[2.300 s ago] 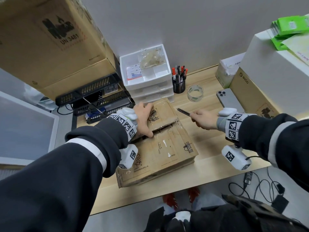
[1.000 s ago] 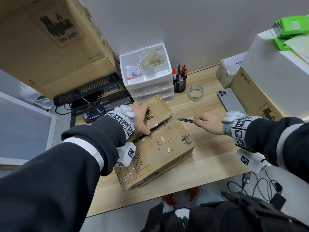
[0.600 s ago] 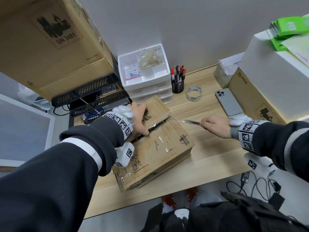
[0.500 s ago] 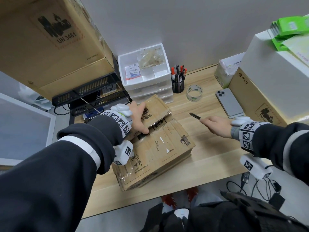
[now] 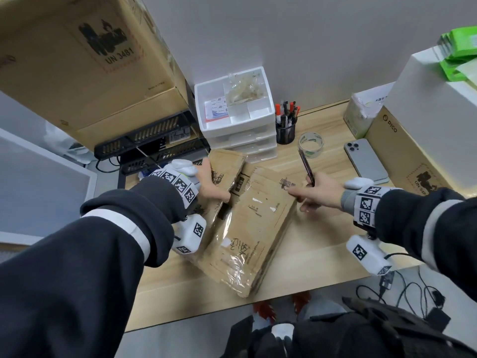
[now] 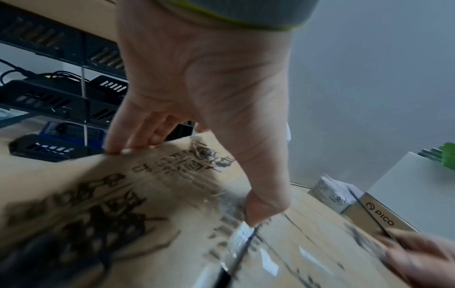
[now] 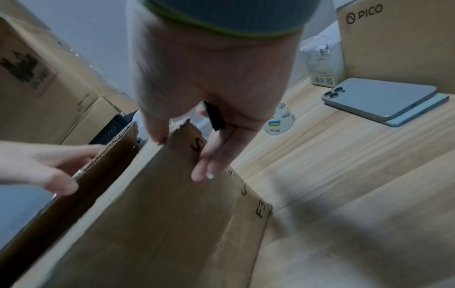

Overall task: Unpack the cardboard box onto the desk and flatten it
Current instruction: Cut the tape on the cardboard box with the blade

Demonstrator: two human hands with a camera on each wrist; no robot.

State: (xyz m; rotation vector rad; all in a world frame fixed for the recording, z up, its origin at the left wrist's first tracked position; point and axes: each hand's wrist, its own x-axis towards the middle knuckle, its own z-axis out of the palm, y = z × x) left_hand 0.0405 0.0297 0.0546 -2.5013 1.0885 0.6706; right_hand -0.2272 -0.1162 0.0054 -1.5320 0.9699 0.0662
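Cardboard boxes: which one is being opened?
The flat taped box mid-desk; left hand and right hand lift its flaps. The others sit untouched.

Dark sleeves (image 5: 108, 228), white stripe; checker-tag wristbands (image 5: 178, 186); white wrist cameras (image 5: 367, 254).

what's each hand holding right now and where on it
Left hand grips the free edge of the box's left flap. Right hand holds a knife by its handle and pinches the right flap's corner.
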